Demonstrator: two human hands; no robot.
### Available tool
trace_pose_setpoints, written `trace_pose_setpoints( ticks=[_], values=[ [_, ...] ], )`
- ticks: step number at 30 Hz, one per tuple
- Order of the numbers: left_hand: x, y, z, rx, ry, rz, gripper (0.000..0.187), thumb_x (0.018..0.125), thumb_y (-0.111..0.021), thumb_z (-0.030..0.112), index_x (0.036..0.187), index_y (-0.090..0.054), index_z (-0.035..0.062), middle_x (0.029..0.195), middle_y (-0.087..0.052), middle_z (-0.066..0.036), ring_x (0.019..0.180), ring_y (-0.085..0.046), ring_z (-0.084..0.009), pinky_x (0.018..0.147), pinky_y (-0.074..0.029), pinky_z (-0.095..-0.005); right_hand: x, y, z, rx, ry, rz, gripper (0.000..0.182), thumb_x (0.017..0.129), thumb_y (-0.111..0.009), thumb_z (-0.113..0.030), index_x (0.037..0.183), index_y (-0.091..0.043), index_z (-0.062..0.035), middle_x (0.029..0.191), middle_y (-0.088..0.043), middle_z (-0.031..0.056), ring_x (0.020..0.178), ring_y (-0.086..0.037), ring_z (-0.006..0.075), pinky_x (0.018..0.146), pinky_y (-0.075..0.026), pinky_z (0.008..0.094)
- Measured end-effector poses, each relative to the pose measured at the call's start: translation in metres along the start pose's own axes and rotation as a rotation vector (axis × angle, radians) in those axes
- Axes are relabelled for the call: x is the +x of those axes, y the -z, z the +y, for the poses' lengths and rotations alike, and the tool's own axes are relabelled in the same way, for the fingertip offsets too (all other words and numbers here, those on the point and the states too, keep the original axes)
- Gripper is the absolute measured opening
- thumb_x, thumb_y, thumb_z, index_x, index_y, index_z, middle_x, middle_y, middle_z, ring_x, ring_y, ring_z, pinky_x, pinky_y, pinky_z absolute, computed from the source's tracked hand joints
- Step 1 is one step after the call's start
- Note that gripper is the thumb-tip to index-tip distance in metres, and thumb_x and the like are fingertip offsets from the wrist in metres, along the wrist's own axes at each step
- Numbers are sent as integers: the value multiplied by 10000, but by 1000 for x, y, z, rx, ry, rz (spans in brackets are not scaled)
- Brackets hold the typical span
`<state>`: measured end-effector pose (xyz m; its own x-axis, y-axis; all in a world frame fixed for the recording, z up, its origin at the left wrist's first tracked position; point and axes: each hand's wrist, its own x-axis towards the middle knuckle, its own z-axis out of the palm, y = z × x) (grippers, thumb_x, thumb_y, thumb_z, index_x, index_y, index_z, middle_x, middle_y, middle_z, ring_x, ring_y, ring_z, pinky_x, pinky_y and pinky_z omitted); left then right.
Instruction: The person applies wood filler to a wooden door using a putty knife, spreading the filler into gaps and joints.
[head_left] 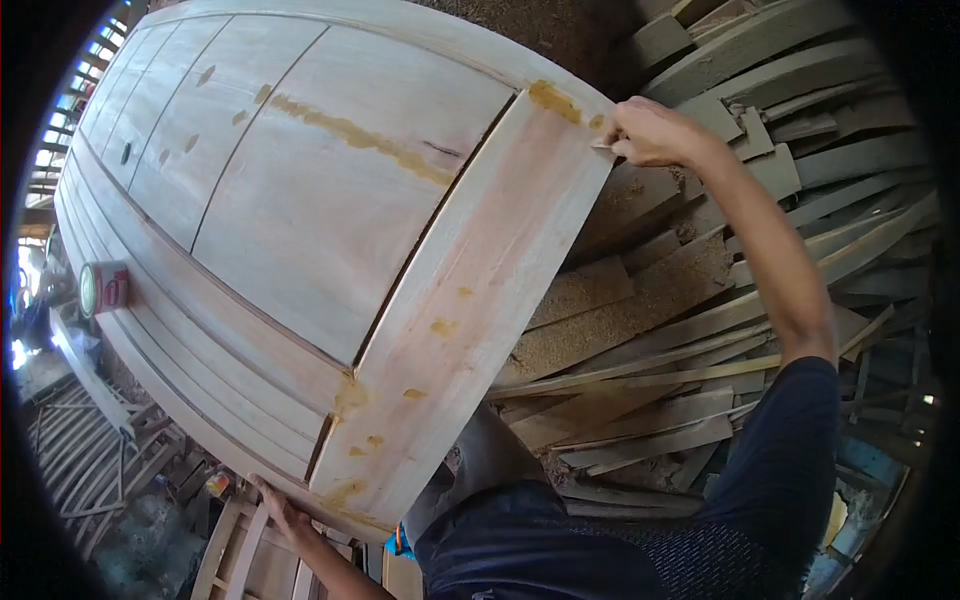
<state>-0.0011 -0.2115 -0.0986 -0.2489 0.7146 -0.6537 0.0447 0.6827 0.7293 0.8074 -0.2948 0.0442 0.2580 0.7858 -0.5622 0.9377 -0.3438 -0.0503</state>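
A large panelled wooden piece [330, 200], pale and dusty with yellow-brown filler patches, lies in front of me. At its far right corner, my right hand [645, 132] is closed in a pinch on a small pale flat piece [602, 148], mostly hidden by the fingers. The hand is beside a filler patch [555, 101] on the wide end rail [490, 255]. At the near left edge, my left hand [279, 506] grips the wood's rim, some of its fingers hidden below. A dark gap runs between the end rail and the large panel.
A round tin [103, 288] sits on the left edge of the wooden piece. Curved offcuts and boards [800, 100] with sawdust pile up on the right. Slatted wooden frames [80, 435] lie at lower left, and another frame [235, 560] stands near my left arm.
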Motion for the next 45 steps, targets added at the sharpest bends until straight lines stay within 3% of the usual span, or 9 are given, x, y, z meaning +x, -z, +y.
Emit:
trace_pose_setpoints(
  ticks=[7, 11, 17, 21, 27, 33, 41, 43, 45],
  values=[
    [-11, -13, 5, -12, -11, 49, 966, 941, -535, 732, 1558, -371, 6, 1575, -442, -158, 1396, -459, -328, 1168, -364, -405, 0, -64, 33, 136, 323, 505, 228, 886, -653, 22, 1102, -729, 15, 1111, -708, 180, 1031, -688, 370, 902, -551, 413],
    [7, 2, -2, 0, 12, 48, 829, 982, -530, 674, 1521, -442, 50, 1512, -512, -115, 1338, -515, -282, 1136, -404, -395, -9, 11, 27, -92, 24, 66, 258, 839, -605, -5, 1040, -765, -29, 1001, -733, 233, 961, -714, 377, 849, -567, 442],
    [-10, -20, 10, 9, -9, 139, 762, 989, -542, 652, 1463, -491, 57, 1411, -584, -126, 1239, -585, -279, 1060, -475, -411, 36, -21, 1, 86, -36, 268, 276, 797, -614, -90, 1006, -748, 31, 954, -700, 310, 963, -704, 431, 875, -547, 466],
    [6, 7, -4, 27, 26, 126, 725, 990, -552, 641, 1441, -512, 75, 1315, -630, -114, 1145, -632, -260, 986, -530, -401, -3, 22, -13, 59, 3, -114, 273, 769, -617, -42, 991, -750, 44, 903, -708, 292, 909, -717, 410, 844, -557, 449],
    [2, -6, -3, -75, 18, 69, 690, 984, -576, 629, 1408, -543, 86, 1243, -670, -93, 1062, -667, -242, 910, -567, -369, 7, -30, 48, 0, 360, 443, 244, 904, -659, -85, 1129, -738, -33, 1172, -693, 183, 1051, -678, 371, 921, -536, 433],
    [27, 22, -11, 10, 53, 33, 795, 982, -541, 666, 1500, -471, 68, 1473, -545, -129, 1307, -545, -284, 1113, -435, -413, -9, 10, 32, -130, 0, -6, 254, 799, -640, 1, 1026, -754, 9, 1026, -734, 229, 1005, -701, 392, 885, -547, 446],
    [-5, -4, 2, -9, 8, 111, 827, 995, -518, 660, 1551, -402, 59, 1567, -456, -135, 1378, -484, -315, 1170, -368, -426, 16, -22, -2, -33, -62, 257, 284, 762, -635, -38, 1012, -757, 17, 973, -727, 250, 952, -714, 392, 856, -555, 440],
    [3, -1, 2, 28, 12, 95, 814, 1003, -507, 652, 1550, -400, 58, 1569, -454, -134, 1377, -485, -317, 1170, -368, -429, -9, 10, 2, -31, 10, -129, 276, 775, -629, -26, 1015, -758, 20, 953, -731, 249, 918, -712, 408, 847, -559, 434],
    [10, 5, -6, 48, -35, 55, 982, 944, -542, 722, 1560, -354, -20, 1582, -428, -168, 1409, -444, -326, 1181, -348, -395, -15, -3, 25, -34, -47, -67, 242, 806, -643, -13, 1018, -754, 19, 998, -735, 223, 962, -700, 403, 857, -553, 417]
  ],
)
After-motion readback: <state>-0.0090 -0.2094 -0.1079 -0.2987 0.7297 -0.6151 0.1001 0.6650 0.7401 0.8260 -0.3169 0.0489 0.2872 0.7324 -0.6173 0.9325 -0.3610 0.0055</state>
